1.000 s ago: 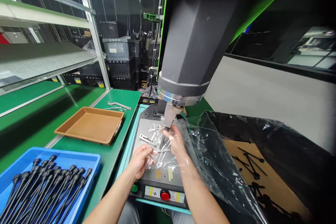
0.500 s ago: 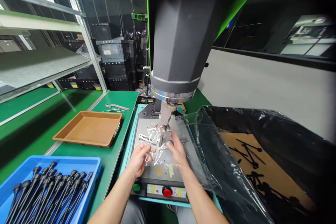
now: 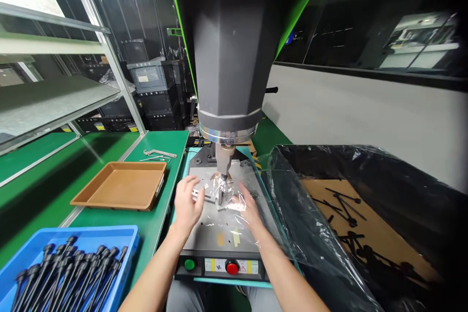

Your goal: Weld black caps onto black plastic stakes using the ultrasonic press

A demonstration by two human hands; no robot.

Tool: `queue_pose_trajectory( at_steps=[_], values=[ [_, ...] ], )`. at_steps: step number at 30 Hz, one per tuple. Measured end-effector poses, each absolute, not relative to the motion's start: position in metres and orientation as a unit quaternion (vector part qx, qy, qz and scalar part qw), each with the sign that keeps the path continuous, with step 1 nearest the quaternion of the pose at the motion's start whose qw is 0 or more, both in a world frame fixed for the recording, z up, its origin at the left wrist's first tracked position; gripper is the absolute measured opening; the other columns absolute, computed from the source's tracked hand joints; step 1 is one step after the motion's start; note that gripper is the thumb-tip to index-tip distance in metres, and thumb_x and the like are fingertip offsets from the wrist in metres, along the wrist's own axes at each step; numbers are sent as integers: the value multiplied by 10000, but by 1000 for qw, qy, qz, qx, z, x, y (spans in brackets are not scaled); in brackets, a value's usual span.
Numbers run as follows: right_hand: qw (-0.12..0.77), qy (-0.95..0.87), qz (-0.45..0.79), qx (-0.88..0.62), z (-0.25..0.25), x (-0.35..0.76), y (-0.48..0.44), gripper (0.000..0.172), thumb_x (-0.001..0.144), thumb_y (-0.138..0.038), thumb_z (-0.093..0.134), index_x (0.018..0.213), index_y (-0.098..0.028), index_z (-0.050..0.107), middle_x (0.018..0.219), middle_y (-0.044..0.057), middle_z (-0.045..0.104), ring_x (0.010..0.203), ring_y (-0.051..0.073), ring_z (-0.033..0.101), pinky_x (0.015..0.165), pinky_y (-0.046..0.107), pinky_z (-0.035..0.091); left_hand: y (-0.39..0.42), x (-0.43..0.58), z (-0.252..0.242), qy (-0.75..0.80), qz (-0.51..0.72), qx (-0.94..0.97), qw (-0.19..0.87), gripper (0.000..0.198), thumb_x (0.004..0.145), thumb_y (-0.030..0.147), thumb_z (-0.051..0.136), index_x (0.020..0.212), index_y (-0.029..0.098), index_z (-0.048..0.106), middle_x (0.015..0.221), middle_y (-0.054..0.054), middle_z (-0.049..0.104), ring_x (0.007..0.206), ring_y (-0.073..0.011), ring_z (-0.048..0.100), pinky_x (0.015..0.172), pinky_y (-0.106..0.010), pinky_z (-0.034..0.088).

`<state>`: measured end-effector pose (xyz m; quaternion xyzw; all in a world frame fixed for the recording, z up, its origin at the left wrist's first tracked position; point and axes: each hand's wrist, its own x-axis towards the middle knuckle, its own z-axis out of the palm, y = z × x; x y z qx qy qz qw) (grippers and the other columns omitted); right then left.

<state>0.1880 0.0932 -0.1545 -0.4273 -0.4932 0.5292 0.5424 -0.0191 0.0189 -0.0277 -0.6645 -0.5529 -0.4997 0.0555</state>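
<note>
Under the head of a tall grey press [image 3: 226, 68], a crumpled clear plastic film [image 3: 223, 185] covers the tool tip [image 3: 224, 161] and the small metal fixture [image 3: 204, 196] on the grey base plate [image 3: 204, 231]. My left hand [image 3: 188, 203] hovers left of the fixture, fingers spread and holding nothing. On the other side, my right hand [image 3: 249, 208] lies at the film, its index finger stretched forward and its thumb apart. Shiny film blurs the fingertips, so any small part beside them is hard to make out.
A green button [image 3: 189, 264] and a red button [image 3: 232, 267] sit at the machine's front. Left are a blue bin [image 3: 133, 239] of black rods, a brown tray [image 3: 109, 202] and a wrench [image 3: 161, 153]. A plastic-lined box [image 3: 292, 185] with black rods stands right.
My left hand has let go of the film, moved left and up, and opened. The right hand stays near the fixture. The camera view has shifted slightly.
</note>
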Motion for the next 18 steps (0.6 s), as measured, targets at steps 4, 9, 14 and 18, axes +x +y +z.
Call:
queue_pose_trajectory(
  at_steps=[4,9,14,18],
  values=[
    [552,-519,507,-412,-146,186,90,674,751,-375,708,1384,-280,497,1488,42,433,1399,297,341,1169,478,235,42,1,-13,-446,-320,-832,78,356,931,380,494,1228,207,584,1282,-137,559,1352,-329,378,1048,-537,368],
    [546,-527,500,-418,-147,186,85,646,757,-417,711,1352,-254,522,1488,80,428,1374,331,370,1146,498,268,54,13,-11,-471,-221,-848,98,565,907,576,446,1391,288,479,1200,-123,582,1388,-405,276,1055,-745,139],
    [555,-506,519,-409,-151,185,81,597,750,-369,708,1317,-276,545,1472,68,450,1368,308,386,1157,464,257,52,10,-18,-485,-205,-846,80,594,907,605,412,1407,289,465,1325,-145,501,1393,-404,251,1058,-749,115],
    [570,-477,532,-405,-148,183,77,577,734,-397,717,1273,-246,577,1411,89,513,1330,310,434,1115,449,329,53,10,-22,-485,-212,-847,55,590,908,595,420,1402,277,479,1365,-163,463,1369,-402,290,1060,-730,165]
  ],
)
